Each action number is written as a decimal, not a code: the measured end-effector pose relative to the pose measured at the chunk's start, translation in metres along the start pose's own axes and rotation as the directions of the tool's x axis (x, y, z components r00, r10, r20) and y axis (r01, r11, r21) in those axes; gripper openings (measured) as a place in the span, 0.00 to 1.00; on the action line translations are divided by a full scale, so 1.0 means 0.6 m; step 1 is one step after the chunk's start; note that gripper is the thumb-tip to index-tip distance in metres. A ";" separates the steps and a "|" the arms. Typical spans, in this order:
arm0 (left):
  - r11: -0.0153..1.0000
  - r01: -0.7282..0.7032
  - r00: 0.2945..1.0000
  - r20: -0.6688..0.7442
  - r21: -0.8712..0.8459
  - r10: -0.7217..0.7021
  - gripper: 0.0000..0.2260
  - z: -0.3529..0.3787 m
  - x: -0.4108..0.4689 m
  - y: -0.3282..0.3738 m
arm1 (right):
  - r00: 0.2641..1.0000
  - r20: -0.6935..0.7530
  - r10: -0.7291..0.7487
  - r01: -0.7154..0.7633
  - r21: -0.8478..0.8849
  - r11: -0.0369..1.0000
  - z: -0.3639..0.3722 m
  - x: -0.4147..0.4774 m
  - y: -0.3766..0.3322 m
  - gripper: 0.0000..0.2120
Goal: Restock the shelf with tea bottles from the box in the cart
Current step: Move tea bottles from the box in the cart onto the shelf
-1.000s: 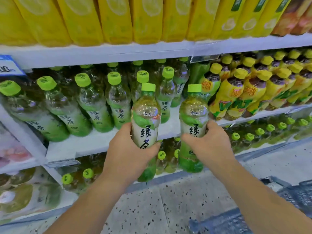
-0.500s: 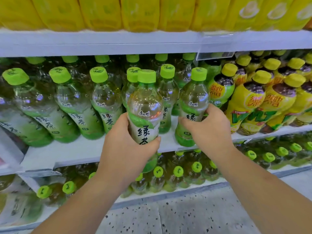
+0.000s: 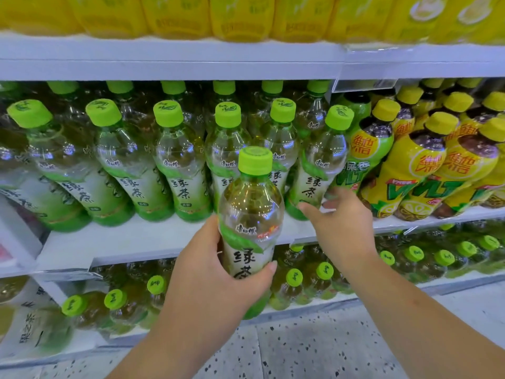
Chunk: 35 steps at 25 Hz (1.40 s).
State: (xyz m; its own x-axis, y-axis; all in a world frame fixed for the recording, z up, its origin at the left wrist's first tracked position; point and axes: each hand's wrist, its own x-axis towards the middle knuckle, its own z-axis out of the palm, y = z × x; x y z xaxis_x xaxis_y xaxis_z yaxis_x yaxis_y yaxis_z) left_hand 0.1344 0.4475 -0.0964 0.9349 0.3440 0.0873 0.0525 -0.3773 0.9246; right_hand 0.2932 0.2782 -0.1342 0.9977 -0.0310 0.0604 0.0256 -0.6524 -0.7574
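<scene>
My left grip (image 3: pixel 218 269) clasped one tea bottle (image 3: pixel 251 214) just before the shelf (image 3: pixel 136 242), unplaced; my right grip (image 3: pixel 344 222), fingers slack, touched the row's end bottle (image 3: pixel 319 170) standing on it. The box lay out of view.

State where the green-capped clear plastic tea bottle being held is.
Centre of head view: the green-capped tea bottle stands upright in the left hand, before the edge of the white shelf, left of the right hand.
</scene>
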 end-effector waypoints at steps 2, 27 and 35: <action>1.000 0.008 1.000 0.011 0.012 -0.009 0.24 -0.002 -0.007 -0.008 | 0.999 0.025 0.039 -0.037 -0.058 0.998 0.006 0.005 0.014 0.23; 0.997 -0.076 0.986 -0.152 -0.007 0.074 0.20 -0.247 0.021 -0.092 | 0.816 0.396 -0.422 0.113 0.606 0.788 0.151 -0.200 -0.303 0.24; 0.978 0.009 0.955 -0.291 0.208 0.053 0.21 -0.384 0.041 -0.145 | 0.758 0.421 -0.499 0.166 0.615 0.771 0.278 -0.224 -0.398 0.26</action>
State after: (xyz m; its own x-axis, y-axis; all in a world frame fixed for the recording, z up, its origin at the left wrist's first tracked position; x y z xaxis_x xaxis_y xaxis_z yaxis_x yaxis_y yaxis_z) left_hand 0.0717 0.6870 -0.0895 0.7936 0.5588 0.2406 0.1324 -0.5446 0.8282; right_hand 0.1634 0.5645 -0.0699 0.7698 0.6204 0.1501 0.2243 -0.0428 -0.9736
